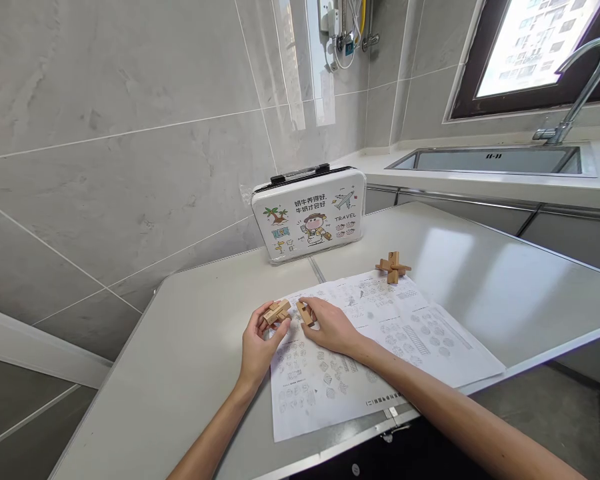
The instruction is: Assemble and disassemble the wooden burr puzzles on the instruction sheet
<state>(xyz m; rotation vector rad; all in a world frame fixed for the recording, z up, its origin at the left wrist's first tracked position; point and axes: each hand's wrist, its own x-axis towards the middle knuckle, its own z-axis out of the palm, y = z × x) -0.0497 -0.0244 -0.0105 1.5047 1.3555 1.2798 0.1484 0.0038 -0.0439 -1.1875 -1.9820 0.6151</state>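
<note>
My left hand (pixel 258 350) is closed around a cluster of interlocking wooden puzzle pieces (pixel 277 312), held above the left edge of a printed sheet. A short gap away, my right hand (pixel 333 327) pinches a single notched wooden puzzle piece (pixel 305 313) between thumb and fingers. Beneath both hands lies the instruction sheet (pixel 380 333), covered in small line drawings of puzzle shapes. Near its far edge stands an assembled wooden cross-shaped puzzle (pixel 393 267), with a dark mark on its upright bar.
A white cartoon-printed case (pixel 310 215) in clear wrapping stands upright at the back of the folding table (pixel 200 320), against the tiled wall (pixel 130 133). Behind on the right are a sink (pixel 490 160) and a tap (pixel 580 93). The table's front edge is close to my body.
</note>
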